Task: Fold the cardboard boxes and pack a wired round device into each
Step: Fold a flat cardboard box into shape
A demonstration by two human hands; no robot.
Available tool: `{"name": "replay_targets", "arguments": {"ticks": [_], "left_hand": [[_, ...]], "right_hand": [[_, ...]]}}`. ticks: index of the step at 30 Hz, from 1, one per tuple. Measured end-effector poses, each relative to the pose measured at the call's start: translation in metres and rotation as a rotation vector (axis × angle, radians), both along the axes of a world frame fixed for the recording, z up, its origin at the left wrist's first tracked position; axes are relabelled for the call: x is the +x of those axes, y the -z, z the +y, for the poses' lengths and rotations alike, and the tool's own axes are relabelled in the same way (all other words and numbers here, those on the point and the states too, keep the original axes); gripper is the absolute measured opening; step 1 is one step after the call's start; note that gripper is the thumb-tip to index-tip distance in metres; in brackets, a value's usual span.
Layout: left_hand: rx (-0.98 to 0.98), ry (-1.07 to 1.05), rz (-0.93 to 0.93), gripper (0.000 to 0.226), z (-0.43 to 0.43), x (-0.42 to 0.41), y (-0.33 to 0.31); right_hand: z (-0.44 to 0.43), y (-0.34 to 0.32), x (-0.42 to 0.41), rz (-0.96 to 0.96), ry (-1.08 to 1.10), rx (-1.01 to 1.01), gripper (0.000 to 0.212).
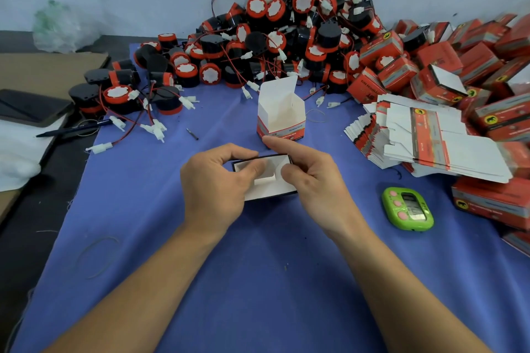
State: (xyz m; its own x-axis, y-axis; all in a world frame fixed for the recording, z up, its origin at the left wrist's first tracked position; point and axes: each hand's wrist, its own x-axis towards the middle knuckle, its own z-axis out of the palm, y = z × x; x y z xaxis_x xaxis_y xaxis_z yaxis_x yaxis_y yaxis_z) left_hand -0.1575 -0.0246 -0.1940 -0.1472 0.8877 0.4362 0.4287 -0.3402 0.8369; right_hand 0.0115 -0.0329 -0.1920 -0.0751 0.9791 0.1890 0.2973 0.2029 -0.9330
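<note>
My left hand [213, 183] and my right hand [311, 178] both grip a small cardboard box [269, 183] low over the blue cloth, its white inside facing up and my thumbs pressing on its flaps. Just beyond my fingers a second box [281, 114] stands upright with its top flaps open and nothing visible inside. A big heap of round black-and-red wired devices [272, 34] with white plugs fills the back of the table. A fanned stack of flat unfolded boxes [424, 137] lies to the right.
Closed red boxes [487, 66] pile up at the far right. A green timer [407, 209] lies right of my right wrist. A pen [74, 129], a dark phone [28, 107] and brown cardboard [48, 71] sit at the left. Rubber bands and a small screw lie on the blue cloth [258, 266].
</note>
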Motion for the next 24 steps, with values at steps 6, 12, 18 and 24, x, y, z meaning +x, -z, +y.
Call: {"name": "replay_targets", "arguments": {"ticks": [6,12,18,24], "left_hand": [[-0.086,0.189,-0.158,0.009,-0.002,0.006,-0.005],[-0.225,0.345,-0.220,0.040,0.004,-0.001,-0.004],[-0.241,0.371,-0.046,0.037,0.004,-0.009,-0.008],[-0.143,0.214,0.027,0.031,-0.003,-0.004,-0.010]], "right_hand": [[0.000,-0.007,-0.003,0.012,0.065,0.031,0.052],[-0.002,-0.013,0.002,0.053,0.221,0.087,0.045],[-0.009,-0.014,-0.008,0.009,0.280,0.104,0.041],[-0.010,-0.019,-0.009,0.025,0.098,0.049,0.046]]}}
